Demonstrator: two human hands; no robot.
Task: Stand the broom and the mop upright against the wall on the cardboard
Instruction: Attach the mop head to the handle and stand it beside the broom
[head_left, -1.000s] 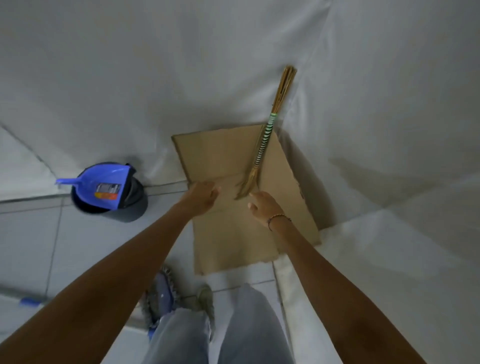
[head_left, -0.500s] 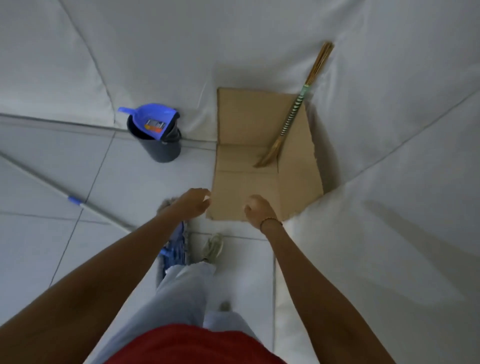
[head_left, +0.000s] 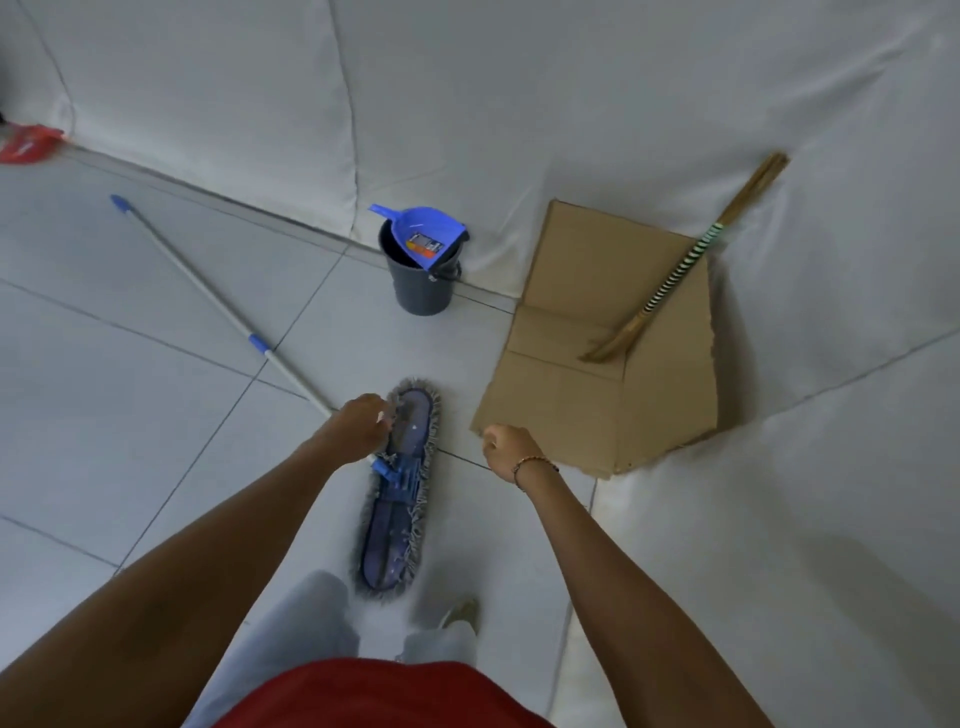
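Note:
A straw broom (head_left: 675, 275) with a green-and-white striped grip leans upright against the white wall, its bristles resting on the brown cardboard (head_left: 571, 395). The mop lies flat on the tiled floor: its blue fringed head (head_left: 397, 519) is in front of my feet, and its metal handle (head_left: 208, 296) runs away to the upper left. My left hand (head_left: 358, 427) is curled over the handle's lower end beside the mop head; a grip on it cannot be made out. My right hand (head_left: 506, 449) hovers loosely curled near the cardboard's front corner, holding nothing.
A dark grey bucket (head_left: 421, 286) with a blue dustpan (head_left: 423, 236) in it stands by the wall, left of the cardboard. White sheeting covers the wall and the floor on the right. Something red (head_left: 26, 145) lies at the far left.
The view has swung left and pulled back from the cardboard. Both hands have left the broom, which stays leaning; my left hand has moved down to the mop handle near its head.

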